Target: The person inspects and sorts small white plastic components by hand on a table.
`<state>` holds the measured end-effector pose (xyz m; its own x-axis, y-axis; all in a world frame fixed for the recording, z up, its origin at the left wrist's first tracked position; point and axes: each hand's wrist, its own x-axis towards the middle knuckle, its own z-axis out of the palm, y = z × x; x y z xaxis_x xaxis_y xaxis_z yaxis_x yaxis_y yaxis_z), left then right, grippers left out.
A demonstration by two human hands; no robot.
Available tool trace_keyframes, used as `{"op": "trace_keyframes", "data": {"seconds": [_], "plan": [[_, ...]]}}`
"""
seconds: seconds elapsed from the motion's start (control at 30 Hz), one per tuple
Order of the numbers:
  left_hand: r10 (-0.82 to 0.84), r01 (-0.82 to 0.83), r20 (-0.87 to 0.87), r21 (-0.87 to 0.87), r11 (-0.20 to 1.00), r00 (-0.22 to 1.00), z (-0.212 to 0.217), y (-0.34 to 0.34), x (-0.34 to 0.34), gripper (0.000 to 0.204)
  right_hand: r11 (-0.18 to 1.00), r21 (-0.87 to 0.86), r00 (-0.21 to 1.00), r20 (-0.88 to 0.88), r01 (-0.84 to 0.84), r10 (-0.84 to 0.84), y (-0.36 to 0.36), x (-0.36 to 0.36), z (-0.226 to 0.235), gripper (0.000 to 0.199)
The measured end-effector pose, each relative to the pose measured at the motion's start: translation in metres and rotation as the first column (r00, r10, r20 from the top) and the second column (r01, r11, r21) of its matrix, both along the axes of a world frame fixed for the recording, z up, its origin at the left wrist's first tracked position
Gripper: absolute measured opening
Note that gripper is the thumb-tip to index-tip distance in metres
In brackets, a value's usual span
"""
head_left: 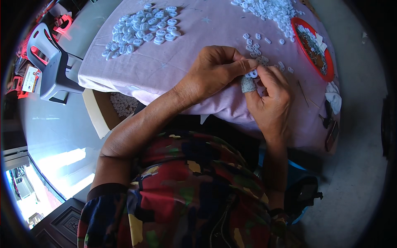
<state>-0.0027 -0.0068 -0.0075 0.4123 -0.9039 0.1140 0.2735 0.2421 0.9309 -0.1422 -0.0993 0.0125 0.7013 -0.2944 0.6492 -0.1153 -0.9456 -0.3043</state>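
Over the near edge of the table, my left hand [217, 70] and my right hand [271, 97] meet with closed fingers. Between them they pinch a small white oval plastic piece [253, 74] with dark holes in it. A grey wrap [248, 84] covers my right thumb. My fingers partly hide the piece, so any finer part in it does not show. Just beyond my fingertips lie several loose white oval pieces [253, 48] of a similar kind. Farther left on the cloth rests a spread heap of assembled-looking white ovals [142, 29].
A pink cloth [186, 33] covers the table. At the far right are a white heap [269, 12] and a red basin [330, 72] of small metal parts. A phone [331, 136] lies at the right edge. Left stand an open cardboard box [96, 111] and a grey chair [58, 70].
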Motion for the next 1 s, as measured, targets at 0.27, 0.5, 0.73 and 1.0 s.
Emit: {"op": "trace_keyframes", "data": {"seconds": [0.27, 0.5, 0.73, 1.0], "plan": [[-0.037, 0.036, 0.025, 0.047, 0.998, 0.999, 0.0028, 0.0036, 0.0003, 0.017, 0.999, -0.040, 1.000, -0.013, 0.021, -0.022, 0.0034, 0.0012, 0.0016, 0.028], [-0.073, 0.066, 0.104, 0.067, 0.996, 0.992, 0.0027, 0.0051, 0.0016, 0.016, 0.999, 0.009, 0.998, -0.029, -0.049, 0.050, -0.0023, -0.0009, 0.0025, 0.032], [-0.048, 0.046, 0.106, 0.029, 0.999, 0.993, 0.0009, 0.0042, -0.0002, 0.015, 0.994, -0.107, 0.998, -0.060, 0.015, -0.022, 0.0014, -0.0003, 0.0036, 0.033], [-0.066, 0.065, 0.143, 0.013, 0.998, 0.987, -0.0006, 0.0047, 0.0008, 0.016, 0.995, -0.099, 0.997, -0.077, 0.002, -0.010, 0.0022, -0.0019, 0.0041, 0.031]]}}
